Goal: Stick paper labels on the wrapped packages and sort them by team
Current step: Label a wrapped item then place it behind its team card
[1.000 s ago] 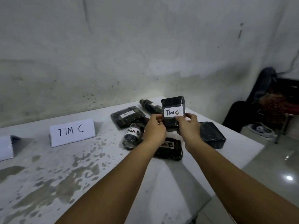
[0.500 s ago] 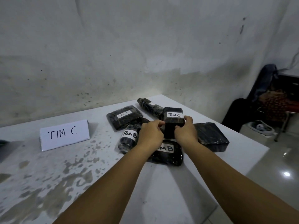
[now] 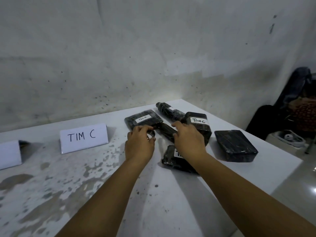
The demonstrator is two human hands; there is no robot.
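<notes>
Head view: both hands reach over the white surface [image 3: 171, 211]. The left hand [image 3: 139, 146] has its grip curled round the end of a black cylindrical package [image 3: 166, 132]; the right hand [image 3: 188, 142] lies flat over it, fingers loose. The "TIM C" labelled package [image 3: 199, 124] sits at 1 o'clock, the TIM C sign [image 3: 83, 137] at 10 o'clock.

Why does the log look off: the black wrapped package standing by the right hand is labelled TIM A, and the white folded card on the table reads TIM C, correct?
Not quite. In the head view the black wrapped package beside the right hand is labelled TIM C, not TIM A. The white folded card on the table does read TIM C.
</notes>
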